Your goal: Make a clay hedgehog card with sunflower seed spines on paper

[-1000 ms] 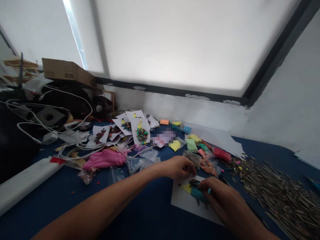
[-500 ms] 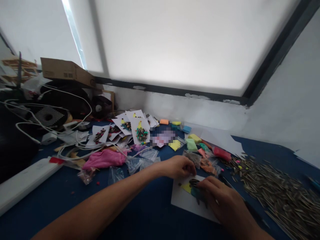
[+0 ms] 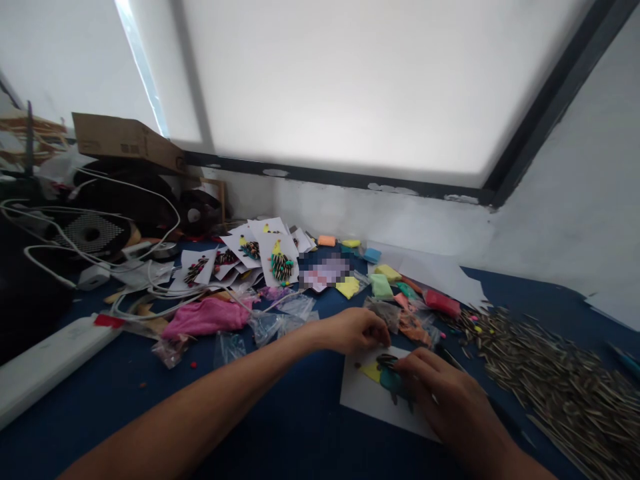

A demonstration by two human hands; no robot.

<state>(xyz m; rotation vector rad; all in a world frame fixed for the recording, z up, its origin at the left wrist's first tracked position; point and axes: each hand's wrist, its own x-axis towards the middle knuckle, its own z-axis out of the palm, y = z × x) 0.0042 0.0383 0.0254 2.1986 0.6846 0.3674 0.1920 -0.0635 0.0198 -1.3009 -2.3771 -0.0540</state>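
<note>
A white sheet of paper (image 3: 365,397) lies on the blue table, bearing a yellow and teal clay figure (image 3: 391,381). Dark striped sunflower seeds (image 3: 386,361) are set along the figure's upper edge. My right hand (image 3: 447,393) is closed in a pinch over the figure, its fingertips at a sunflower seed; the fingers partly hide the clay. Curled at the sheet's top edge, my left hand (image 3: 357,330) has its fingertips down by the paper. Whatever may be between those fingers is hidden.
Loose sunflower seeds (image 3: 555,380) spread in a pile at right. Clay packs, such as a red one (image 3: 442,303), lie behind my hands. Finished seed pictures (image 3: 280,263) are stacked farther back. At left are a pink cloth-like piece (image 3: 210,317), cables and a white power strip (image 3: 55,363).
The view has shifted slightly. My right hand's fingertips have stayed at the seeds, with a little more of the teal clay showing. My left hand keeps its place at the paper's edge.
</note>
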